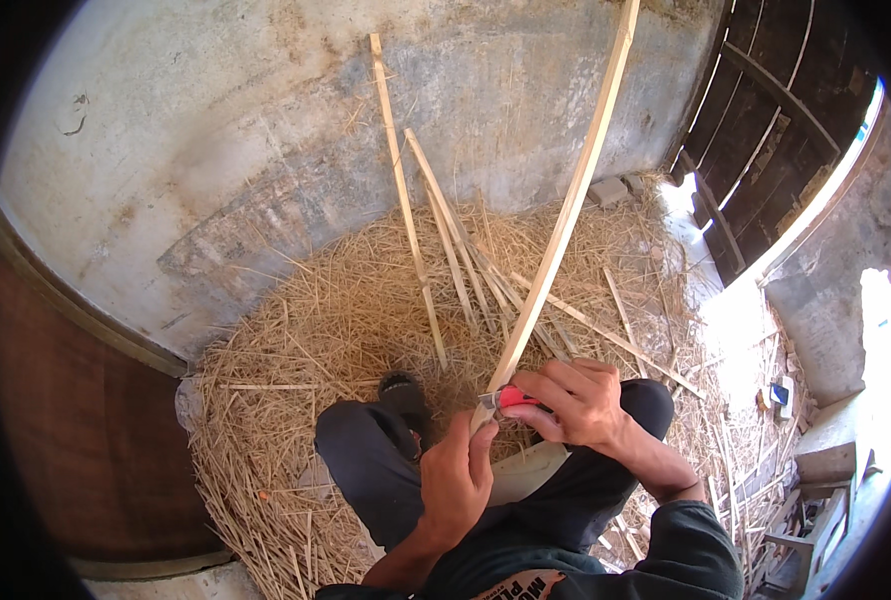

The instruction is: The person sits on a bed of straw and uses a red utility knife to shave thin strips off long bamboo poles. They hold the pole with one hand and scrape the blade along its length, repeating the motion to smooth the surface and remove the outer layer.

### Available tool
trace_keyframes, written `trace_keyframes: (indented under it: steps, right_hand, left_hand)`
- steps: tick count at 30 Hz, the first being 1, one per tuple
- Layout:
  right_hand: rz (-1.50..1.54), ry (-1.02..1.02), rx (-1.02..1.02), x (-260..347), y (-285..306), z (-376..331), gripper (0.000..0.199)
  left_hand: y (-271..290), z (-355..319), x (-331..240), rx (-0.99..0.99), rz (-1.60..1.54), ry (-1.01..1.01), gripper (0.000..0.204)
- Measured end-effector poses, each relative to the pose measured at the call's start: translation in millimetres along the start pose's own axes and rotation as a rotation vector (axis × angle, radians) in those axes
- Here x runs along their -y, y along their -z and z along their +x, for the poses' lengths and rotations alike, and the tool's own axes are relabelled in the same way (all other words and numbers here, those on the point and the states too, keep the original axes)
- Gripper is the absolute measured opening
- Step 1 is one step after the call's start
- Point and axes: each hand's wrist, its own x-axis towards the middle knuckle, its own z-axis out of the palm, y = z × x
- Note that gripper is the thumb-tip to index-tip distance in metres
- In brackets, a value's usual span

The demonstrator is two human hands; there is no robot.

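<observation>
One long, pale, square-edged wooden strip (578,190) runs, in the head view, from the top edge right of centre down to the lower centre of the frame. The left hand (456,474), at lower centre, grasps the strip's lower end between thumb and fingers. The right hand (584,402), just right of it, has its fingers wrapped around a red-handled knife (518,397); the metal blade lies at the strip near that end. Dark trousers (366,465) cover the bent legs around both hands. A loose layer of dry yellow straw (276,330) covers the floor across the middle of the frame. Further pale wooden strips (406,205) slant at upper centre, before a stained grey-white wall (216,110). A dark plank door (756,110) occupies the upper right.
</observation>
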Motion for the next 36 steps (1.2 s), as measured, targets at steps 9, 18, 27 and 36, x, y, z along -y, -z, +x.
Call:
trace_keyframes:
  steps: [9,18,27,36]
  right_hand:
    - [-0.021,-0.282,-0.194,-47.9,16.7,18.1,0.024]
    - [-0.025,-0.4,-0.243,-101.9,19.1,29.1,0.026]
    - [-0.212,-0.541,-0.265,-179.8,41.6,33.6,0.027]
    - [-0.193,-0.577,-0.288,-203.1,35.2,31.9,0.028]
  left_hand:
    - [-5.8,-28.5,7.7,0.071,-0.002,0.086,0.019]
    - [-4.3,-42.9,23.6,0.128,0.047,0.107,0.019]
    - [-0.6,-61.1,40.9,0.206,0.102,0.169,0.026]
    - [2.4,-66.2,53.3,0.22,0.121,0.187,0.028]
